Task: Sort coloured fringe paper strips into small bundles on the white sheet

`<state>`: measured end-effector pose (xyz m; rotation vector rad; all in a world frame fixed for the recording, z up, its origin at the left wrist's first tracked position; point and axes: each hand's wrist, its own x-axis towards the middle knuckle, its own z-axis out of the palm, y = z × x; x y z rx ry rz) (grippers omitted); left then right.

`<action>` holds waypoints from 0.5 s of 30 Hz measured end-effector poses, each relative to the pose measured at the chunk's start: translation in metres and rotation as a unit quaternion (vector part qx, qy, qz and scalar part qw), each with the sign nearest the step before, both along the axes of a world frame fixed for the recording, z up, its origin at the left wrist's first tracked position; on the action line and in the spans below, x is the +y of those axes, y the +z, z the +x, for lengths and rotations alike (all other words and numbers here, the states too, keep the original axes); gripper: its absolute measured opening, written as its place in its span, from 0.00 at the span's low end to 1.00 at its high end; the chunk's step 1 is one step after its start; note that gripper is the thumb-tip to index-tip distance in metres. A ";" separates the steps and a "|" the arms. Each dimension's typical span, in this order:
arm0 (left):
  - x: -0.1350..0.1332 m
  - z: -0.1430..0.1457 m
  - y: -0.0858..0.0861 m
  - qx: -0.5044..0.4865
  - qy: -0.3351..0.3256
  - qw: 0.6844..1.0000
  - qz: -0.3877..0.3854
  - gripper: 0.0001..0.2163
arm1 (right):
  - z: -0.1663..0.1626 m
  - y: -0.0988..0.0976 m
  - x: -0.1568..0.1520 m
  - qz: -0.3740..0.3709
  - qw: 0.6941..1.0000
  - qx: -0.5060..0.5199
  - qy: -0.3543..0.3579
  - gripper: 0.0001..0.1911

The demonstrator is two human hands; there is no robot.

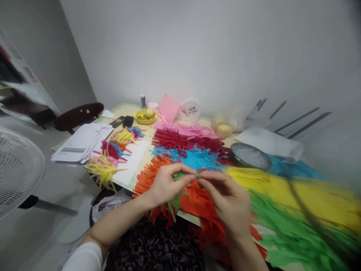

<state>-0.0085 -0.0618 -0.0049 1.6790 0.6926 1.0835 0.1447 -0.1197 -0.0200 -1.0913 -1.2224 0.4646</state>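
Note:
My left hand (170, 184) and my right hand (225, 197) meet at the fingertips above the table's near edge. Both pinch a piece of green fringed paper (175, 201), whose cut strips hang below my left hand. Just under the hands lies orange fringed paper (152, 175), part of it draping over the edge. Beyond it are fringed sheets in blue (200, 158), dark red (183, 141) and pink (188, 129). To the right spread yellow paper (296, 188) and green fringed paper (296, 226). My fingers partly hide the held piece.
Several multicoloured paper tassels (104, 167) lie at the left beside a paper stack (81, 141). A yellow dish (145, 117) with fruit and a phone (128, 121) sit farther back. A dark round tray (249, 155) is at right. A white fan (19, 171) stands left of the table.

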 end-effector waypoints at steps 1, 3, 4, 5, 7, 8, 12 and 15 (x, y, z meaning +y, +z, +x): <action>-0.002 0.000 -0.001 0.009 0.010 1.000 0.025 0.07 | -0.001 0.000 -0.001 -0.004 1.000 0.002 0.003 0.02; -0.004 -0.001 -0.003 0.021 0.028 0.996 0.081 0.07 | -0.002 0.000 -0.004 -0.019 1.000 0.007 0.009 0.03; -0.006 -0.001 -0.004 0.028 0.035 0.993 0.109 0.07 | -0.003 0.000 -0.005 -0.030 0.999 0.011 0.010 0.04; -0.007 -0.002 -0.004 0.036 0.038 0.989 0.136 0.07 | -0.003 0.000 -0.006 -0.040 0.999 0.016 0.009 0.05; -0.008 -0.004 -0.004 0.062 0.038 0.981 0.177 0.08 | -0.002 -0.001 -0.008 -0.057 0.998 0.022 0.002 0.06; -0.008 -0.005 -0.002 0.076 0.035 0.977 0.194 0.08 | -0.002 -0.001 -0.009 -0.061 0.998 0.022 -0.001 0.05; -0.007 -0.008 0.003 0.121 0.008 0.963 0.242 0.09 | 0.001 -0.003 -0.009 -0.056 0.998 -0.002 0.003 0.04; -0.008 -0.007 0.003 0.138 -0.005 0.963 0.230 0.09 | 0.003 -0.006 -0.008 -0.054 0.997 -0.061 -0.010 0.05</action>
